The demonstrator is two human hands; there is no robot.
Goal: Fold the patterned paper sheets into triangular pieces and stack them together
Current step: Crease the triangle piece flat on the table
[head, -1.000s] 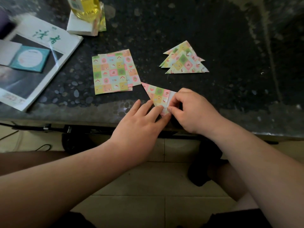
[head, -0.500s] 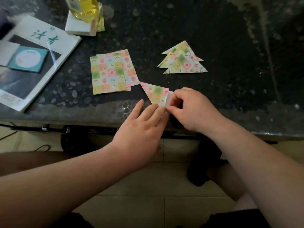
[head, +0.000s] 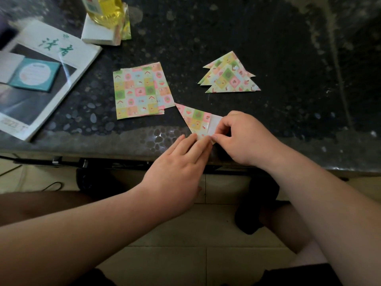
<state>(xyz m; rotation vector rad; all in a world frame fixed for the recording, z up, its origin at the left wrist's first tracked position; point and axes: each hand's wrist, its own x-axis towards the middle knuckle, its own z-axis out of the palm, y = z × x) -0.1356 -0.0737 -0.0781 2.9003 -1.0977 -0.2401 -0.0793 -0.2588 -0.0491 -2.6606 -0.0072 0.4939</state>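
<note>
1. While left hand (head: 177, 168) presses straight fingers onto the half-folded sheet (head: 195, 120), right hand (head: 241, 137) pinches its white flap.
2. Sheet lies at the table (head: 288, 58) near edge.
3. Unfolded sheets (head: 136, 93) lie just beyond-left, and the triangle stack (head: 228, 77) farther beyond.

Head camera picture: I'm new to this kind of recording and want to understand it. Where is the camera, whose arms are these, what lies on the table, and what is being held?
There is no machine here. A person wears one camera on the head, so it looks down on their own two arms. The dark table carries a pile of flat patterned sheets, a stack of finished triangles, a magazine and, at the far left, a yellow bottle. The left hand presses straight fingers on the half-folded sheet near the table's front edge. The right hand pinches that sheet's white flap.
</note>
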